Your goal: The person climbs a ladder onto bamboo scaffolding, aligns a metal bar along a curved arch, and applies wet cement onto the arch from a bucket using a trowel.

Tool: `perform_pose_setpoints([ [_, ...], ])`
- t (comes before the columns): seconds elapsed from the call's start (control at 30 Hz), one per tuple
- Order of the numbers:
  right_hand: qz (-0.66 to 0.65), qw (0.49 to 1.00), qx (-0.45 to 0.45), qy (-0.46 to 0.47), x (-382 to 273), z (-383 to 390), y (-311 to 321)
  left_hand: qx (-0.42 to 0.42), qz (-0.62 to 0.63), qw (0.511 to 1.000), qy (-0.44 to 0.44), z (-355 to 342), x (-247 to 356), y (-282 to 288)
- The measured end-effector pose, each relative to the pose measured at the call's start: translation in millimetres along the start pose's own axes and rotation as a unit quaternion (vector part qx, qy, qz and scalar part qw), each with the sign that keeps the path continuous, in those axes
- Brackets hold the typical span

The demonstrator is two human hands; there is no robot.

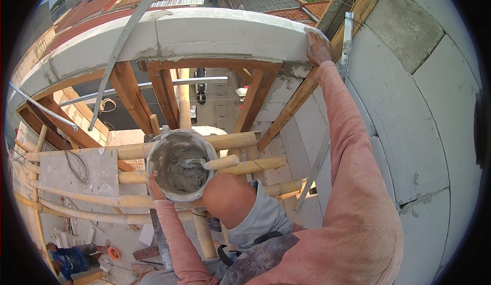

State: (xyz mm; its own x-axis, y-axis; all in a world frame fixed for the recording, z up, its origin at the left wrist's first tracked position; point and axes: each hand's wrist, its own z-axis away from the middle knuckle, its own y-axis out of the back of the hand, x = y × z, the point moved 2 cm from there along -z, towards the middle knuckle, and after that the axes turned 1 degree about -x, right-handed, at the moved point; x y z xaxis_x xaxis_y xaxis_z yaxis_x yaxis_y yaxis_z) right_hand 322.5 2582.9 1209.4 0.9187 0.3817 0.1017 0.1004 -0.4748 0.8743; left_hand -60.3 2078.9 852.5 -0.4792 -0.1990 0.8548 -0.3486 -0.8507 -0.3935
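A mortar-crusted bucket (152,160) stands on the bamboo poles in front of me. Grey wet mortar (185,175) lies inside it, and a trowel with a pale wooden handle (221,163) rests there, its blade partly in the mortar. My left hand (155,186) is closed against the bucket's near left side, with some fingers hidden. My right arm reaches far out to the right. My right hand (318,48) lies with fingers extended on the right end of the white block course (220,37), beside a slanted wooden post (353,29). My bent knee (230,193) is right of the bucket.
Bamboo scaffold poles (245,141) cross below, carrying a grey board (82,172) with coiled wire. Wooden window frames (162,93) stand under the blocks. Metal strips (123,44) lean across. A block wall (409,131) rises at right. Far below, another person (76,259) is near an orange bucket (114,254).
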Motion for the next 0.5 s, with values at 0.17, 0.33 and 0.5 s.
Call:
perform_pose_setpoints([
  [0.17,0.003,1.000,0.018,0.013,1.3,-1.5,-4.9,-0.014,-0.020,1.000,-0.017,-9.1,-7.2,11.2],
  [0.33,0.004,1.000,0.023,0.018,5.1,-0.5,-4.5,-0.011,0.018,1.000,0.007,-2.5,-4.1,0.0],
  [0.5,0.007,0.999,0.031,0.017,2.2,0.1,-4.6,-0.008,0.015,1.000,0.003,-0.8,-2.2,2.5],
])
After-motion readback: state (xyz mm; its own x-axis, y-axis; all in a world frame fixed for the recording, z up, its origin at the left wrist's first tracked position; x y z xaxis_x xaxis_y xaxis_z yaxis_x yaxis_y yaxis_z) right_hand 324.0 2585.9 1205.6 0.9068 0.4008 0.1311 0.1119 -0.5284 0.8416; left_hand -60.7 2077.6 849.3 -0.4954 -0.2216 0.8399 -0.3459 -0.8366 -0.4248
